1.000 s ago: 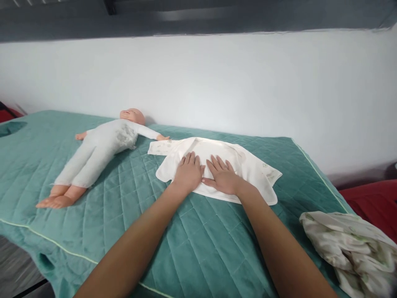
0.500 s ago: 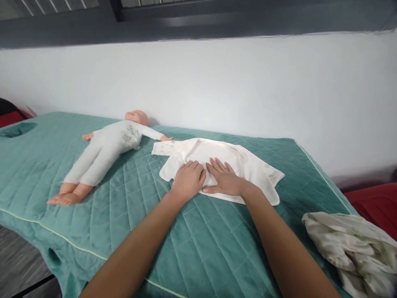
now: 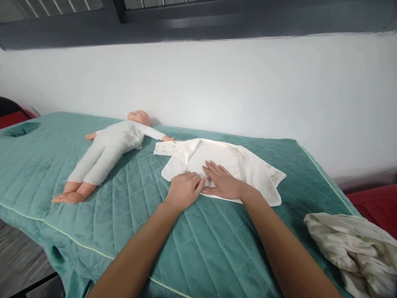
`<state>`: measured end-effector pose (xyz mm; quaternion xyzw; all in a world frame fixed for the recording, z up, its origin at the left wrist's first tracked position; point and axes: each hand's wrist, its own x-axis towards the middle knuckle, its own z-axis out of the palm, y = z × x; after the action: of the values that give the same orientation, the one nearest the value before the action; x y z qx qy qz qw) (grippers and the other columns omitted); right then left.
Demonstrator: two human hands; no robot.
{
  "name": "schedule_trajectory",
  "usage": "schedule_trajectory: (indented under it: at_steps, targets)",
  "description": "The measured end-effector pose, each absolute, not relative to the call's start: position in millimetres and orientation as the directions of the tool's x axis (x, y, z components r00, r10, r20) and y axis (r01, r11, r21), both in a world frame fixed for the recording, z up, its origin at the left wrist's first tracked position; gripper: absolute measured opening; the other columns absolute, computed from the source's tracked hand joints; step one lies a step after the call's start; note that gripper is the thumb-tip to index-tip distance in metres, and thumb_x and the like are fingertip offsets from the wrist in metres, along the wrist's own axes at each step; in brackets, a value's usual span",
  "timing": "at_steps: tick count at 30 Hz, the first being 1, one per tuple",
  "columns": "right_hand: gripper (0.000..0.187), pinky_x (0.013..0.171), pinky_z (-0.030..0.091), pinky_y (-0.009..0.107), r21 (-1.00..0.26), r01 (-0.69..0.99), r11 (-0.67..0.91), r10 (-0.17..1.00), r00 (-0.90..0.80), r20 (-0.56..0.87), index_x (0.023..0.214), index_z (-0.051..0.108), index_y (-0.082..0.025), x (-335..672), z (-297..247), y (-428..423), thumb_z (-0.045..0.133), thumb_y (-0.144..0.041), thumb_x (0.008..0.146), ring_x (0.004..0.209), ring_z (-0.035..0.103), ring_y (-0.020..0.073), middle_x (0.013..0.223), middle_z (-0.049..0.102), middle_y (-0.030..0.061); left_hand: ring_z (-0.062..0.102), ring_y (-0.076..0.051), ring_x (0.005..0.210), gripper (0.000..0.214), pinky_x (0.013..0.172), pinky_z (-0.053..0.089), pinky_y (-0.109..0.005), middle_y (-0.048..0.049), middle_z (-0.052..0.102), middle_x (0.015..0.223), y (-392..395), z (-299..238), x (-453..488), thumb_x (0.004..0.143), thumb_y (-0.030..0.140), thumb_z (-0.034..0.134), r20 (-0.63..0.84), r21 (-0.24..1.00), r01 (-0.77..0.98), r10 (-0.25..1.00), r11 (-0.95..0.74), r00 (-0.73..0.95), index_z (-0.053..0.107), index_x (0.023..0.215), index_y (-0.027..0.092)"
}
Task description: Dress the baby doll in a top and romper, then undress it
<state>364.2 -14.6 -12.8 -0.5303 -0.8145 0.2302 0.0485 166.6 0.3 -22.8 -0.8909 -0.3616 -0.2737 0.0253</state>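
Note:
A white baby shirt [image 3: 257, 174] lies spread on the bed, one sleeve out to each side, its front edges folded open. My left hand [image 3: 185, 188] is at its near hem, fingers curled down over the edge and the thumb towards my other hand. The cloth under those fingertips is hidden. Flat on the shirt's lower middle rests my right hand [image 3: 223, 181], fingers stretched out. To the left a baby doll [image 3: 107, 145] with a white cloth body lies on its back. One doll hand reaches the end of the shirt's left sleeve.
A green quilted cover [image 3: 133, 198] lies over the bed, with a hole [image 3: 23, 129] at far left. A crumpled patterned cloth [image 3: 356, 248] sits at the near right corner. Red chairs [image 3: 374, 205] stand beyond the ends; a white wall [image 3: 217, 91] runs behind.
My left hand has drawn back slightly towards me along the hem. My right hand has shifted a little to the left, still flat. The shirt and doll keep their places.

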Motion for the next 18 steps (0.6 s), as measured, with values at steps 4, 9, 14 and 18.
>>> schedule_trajectory:
  at_steps: [4, 9, 14, 18]
  targets:
    - [0.097, 0.127, 0.010, 0.045, -0.580, 0.752, 0.313, 0.892, -0.442, -0.092, 0.161, 0.021, -0.017, 353.1, -5.4, -20.7, 0.042, -0.078, 0.088, 0.157, 0.004, 0.0258, 0.169, 0.009, 0.0087, 0.049, -0.014, 0.059, 0.047, 0.061, 0.033, -0.030, -0.0010, 0.054, 0.059, -4.8, -16.1, 153.1, 0.103, 0.033, 0.038, 0.634, 0.247, 0.651, 0.628, -0.718, 0.452, 0.050, 0.059, 0.020]
    - [0.069, 0.122, 0.030, 0.048, -0.833, 0.547, 0.088, 0.991, -0.129, 0.019, 0.153, 0.041, -0.031, 333.0, 22.2, -22.9, 0.048, -0.064, 0.092, 0.150, 0.033, 0.0281, 0.161, 0.037, 0.0016, 0.051, -0.015, 0.064, 0.045, 0.064, 0.039, -0.030, -0.0014, 0.054, 0.062, 12.0, 12.9, 74.7, 0.101, 0.038, 0.040, 0.640, 0.338, 0.740, 0.719, -0.581, 0.272, 0.050, 0.061, 0.022]
    - [0.047, 0.113, 0.045, 0.042, -0.905, 0.396, 0.158, 0.983, 0.022, 0.181, 0.130, 0.057, -0.028, 270.8, 42.6, 37.1, 0.054, -0.054, 0.092, 0.133, 0.055, 0.0249, 0.144, 0.059, 0.0057, 0.063, -0.024, 0.102, 0.032, 0.089, 0.050, -0.036, -0.0084, 0.068, 0.113, 78.8, 39.0, -52.1, 0.095, 0.041, 0.048, 0.653, 0.473, 0.822, 0.753, -0.317, -0.086, 0.063, 0.115, 0.021]
    - [0.059, 0.111, 0.044, 0.034, -0.848, 0.503, 0.167, 0.972, 0.058, 0.226, 0.141, 0.044, -0.017, 202.9, 43.7, 137.2, 0.055, -0.048, 0.091, 0.132, 0.055, 0.0217, 0.147, 0.054, 0.0131, 0.054, -0.033, 0.129, 0.053, 0.109, 0.042, -0.048, -0.0150, 0.060, 0.136, 136.0, 35.1, -127.9, 0.087, 0.046, 0.059, 0.429, 0.573, 0.808, 0.890, -0.134, -0.157, 0.059, 0.131, 0.016]
